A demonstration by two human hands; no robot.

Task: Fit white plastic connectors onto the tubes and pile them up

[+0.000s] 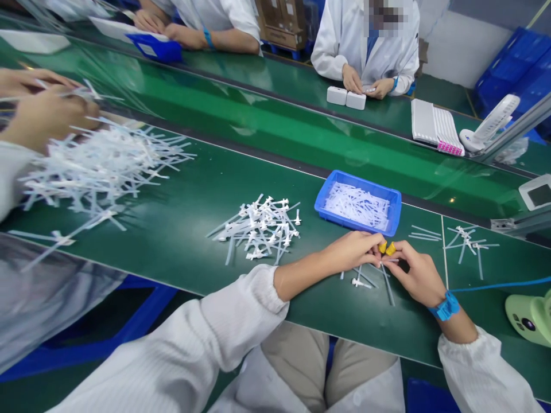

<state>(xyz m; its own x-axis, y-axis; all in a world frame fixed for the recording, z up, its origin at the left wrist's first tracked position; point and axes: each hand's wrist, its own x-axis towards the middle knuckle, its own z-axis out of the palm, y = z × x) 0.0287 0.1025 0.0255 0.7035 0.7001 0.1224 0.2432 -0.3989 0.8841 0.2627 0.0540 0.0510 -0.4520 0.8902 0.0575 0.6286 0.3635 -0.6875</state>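
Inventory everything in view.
Held tubed connector: one, whitish, between hands
Finger covers: two, yellow, fingertips
Tubed connectors: many, white, grouped on bench
Short tubes: many, whitish, in tray
Tray: one, blue, beyond hands
Bench: one, green, foreground
Boxes: two, white, opposite
Fan: one, white, upper right
Bin: one, blue, upper left
Crates: several, blue, upper right
Lens device: one, green, right edge
Co-workers: three, white sleeves, left and opposite
Wrist straps: three, blue, on wrists
Left hand: one, white cuff, foreground
Right hand: one, white cuff, foreground
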